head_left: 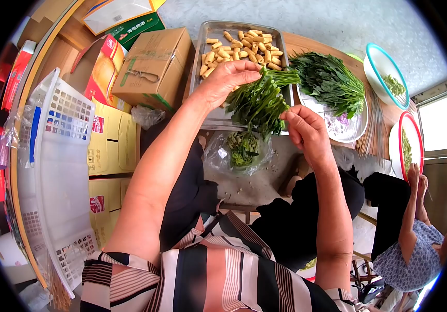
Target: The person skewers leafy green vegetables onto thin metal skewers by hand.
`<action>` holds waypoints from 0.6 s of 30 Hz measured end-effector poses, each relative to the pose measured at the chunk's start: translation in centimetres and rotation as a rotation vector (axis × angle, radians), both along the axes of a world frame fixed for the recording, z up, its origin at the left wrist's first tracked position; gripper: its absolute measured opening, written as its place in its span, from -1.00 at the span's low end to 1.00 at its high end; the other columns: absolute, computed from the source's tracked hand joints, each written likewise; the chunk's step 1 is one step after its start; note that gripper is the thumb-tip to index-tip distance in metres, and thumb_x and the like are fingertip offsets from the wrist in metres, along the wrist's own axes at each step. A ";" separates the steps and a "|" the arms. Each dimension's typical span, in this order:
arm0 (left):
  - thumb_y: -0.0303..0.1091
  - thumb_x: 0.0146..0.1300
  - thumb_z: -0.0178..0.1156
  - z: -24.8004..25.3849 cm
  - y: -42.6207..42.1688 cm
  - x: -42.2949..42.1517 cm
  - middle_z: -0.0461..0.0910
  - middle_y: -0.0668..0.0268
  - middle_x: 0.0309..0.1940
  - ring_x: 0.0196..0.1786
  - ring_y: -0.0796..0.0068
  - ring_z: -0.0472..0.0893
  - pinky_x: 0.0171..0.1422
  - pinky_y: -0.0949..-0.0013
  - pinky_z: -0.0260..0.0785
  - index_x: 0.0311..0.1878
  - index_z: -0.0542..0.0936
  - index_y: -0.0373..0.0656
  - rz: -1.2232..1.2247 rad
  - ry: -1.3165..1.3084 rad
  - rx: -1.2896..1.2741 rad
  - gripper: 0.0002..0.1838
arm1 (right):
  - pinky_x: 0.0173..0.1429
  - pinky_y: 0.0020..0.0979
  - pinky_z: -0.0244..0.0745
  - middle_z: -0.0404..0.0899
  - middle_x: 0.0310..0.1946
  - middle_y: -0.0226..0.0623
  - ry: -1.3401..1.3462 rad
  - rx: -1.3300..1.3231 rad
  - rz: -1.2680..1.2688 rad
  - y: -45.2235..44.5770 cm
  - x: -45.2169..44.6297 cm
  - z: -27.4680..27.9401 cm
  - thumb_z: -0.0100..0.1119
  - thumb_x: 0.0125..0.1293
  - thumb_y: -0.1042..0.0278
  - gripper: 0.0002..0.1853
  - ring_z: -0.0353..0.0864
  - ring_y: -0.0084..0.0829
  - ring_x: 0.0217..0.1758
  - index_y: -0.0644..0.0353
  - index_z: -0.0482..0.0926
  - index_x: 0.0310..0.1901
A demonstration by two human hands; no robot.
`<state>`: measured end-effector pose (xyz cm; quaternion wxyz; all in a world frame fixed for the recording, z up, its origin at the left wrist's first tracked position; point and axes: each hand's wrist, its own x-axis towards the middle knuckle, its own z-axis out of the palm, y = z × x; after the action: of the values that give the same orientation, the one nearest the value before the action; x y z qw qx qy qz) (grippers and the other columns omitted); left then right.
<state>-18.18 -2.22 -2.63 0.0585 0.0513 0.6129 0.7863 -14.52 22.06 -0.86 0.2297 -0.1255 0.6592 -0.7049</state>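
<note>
My left hand [229,82] is closed around one side of a bunch of leafy greens [257,101], held up over the near edge of a metal tray [202,52]. At the lower right of the bunch, my right hand [306,130] pinches some of the greens between thumb and fingers. Short, light-brown rolled pieces [247,47] lie in the tray. To its right, a larger heap of dark leafy greens [330,80] rests on a white plate [356,132]. Below the hands, a clear plastic bag [213,156] on the floor contains green scraps [242,148].
Cardboard boxes [153,65] and a white plastic basket [59,171] stand at the left. Bundled thin sticks [376,125] lie on the wooden table. A blue-rimmed bowl [371,67] and a red-rimmed bowl [395,143] stand right, near another person's hands [416,182].
</note>
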 end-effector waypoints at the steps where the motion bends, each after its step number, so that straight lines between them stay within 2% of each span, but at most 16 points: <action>1: -0.34 0.24 0.26 0.3 0.0 -0.2 0.62 0.39 -0.15 -0.09 0.62 0.53 0.09 0.51 0.33 -0.06 0.61 -0.18 -0.079 0.047 -0.026 -0.77 | -0.62 -0.64 -0.01 0.25 -0.74 -0.59 -0.012 -0.023 0.001 0.0 0.0 0.1 0.04 0.41 0.30 -0.80 0.12 -0.75 -0.72 0.26 0.55 -0.26; 2: -0.36 0.24 0.26 0.5 0.0 -0.3 0.62 0.37 -0.09 -0.01 0.61 0.53 0.19 0.49 0.31 -0.05 0.61 -0.17 -0.156 0.095 -0.050 -0.77 | -0.62 -0.64 -0.01 0.25 -0.74 -0.59 -0.011 -0.019 0.010 0.0 0.0 0.1 0.04 0.41 0.30 -0.80 0.12 -0.75 -0.72 0.26 0.55 -0.26; 3: -0.36 0.24 0.26 0.6 0.0 -0.3 0.62 0.37 -0.09 -0.01 0.61 0.53 0.19 0.49 0.31 -0.05 0.61 -0.17 -0.143 0.095 -0.046 -0.77 | -0.62 -0.64 -0.01 0.25 -0.74 -0.59 -0.031 -0.031 0.017 0.0 0.0 0.2 0.03 0.41 0.30 -0.80 0.12 -0.75 -0.71 0.26 0.55 -0.25; 6: -0.41 0.21 0.28 0.3 0.3 -0.4 0.64 0.35 -0.11 -0.01 0.59 0.55 0.20 0.46 0.33 -0.05 0.60 -0.16 -0.327 0.029 -0.066 -0.76 | -0.61 -0.65 -0.01 0.26 -0.74 -0.58 -0.056 -0.038 0.036 0.0 0.2 0.4 0.02 0.42 0.31 -0.80 0.12 -0.75 -0.71 0.26 0.55 -0.25; 13: -0.44 0.10 0.38 -0.2 0.5 -0.3 0.64 0.39 -0.22 -0.13 0.62 0.57 0.10 0.51 0.37 -0.10 0.58 -0.21 -0.241 -0.046 0.046 -0.71 | -0.59 -0.66 -0.01 0.25 -0.72 -0.59 -0.072 0.010 0.025 -0.4 0.7 0.8 0.01 0.43 0.27 -0.79 0.15 -0.74 -0.68 0.23 0.55 -0.21; 18: -0.43 0.11 0.37 -0.6 -0.4 -0.6 0.62 0.40 -0.20 -0.11 0.63 0.55 0.12 0.50 0.34 -0.06 0.54 -0.22 -0.248 -0.046 0.079 -0.67 | -0.59 -0.66 0.02 0.29 -0.71 -0.58 -0.045 0.086 0.085 0.0 0.4 0.9 0.03 0.41 0.27 -0.78 0.18 -0.74 -0.67 0.25 0.55 -0.14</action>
<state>-18.75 -2.64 -3.18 0.1673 0.1111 0.5690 0.7974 -14.14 22.08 0.04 0.2793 -0.1274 0.6777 -0.6682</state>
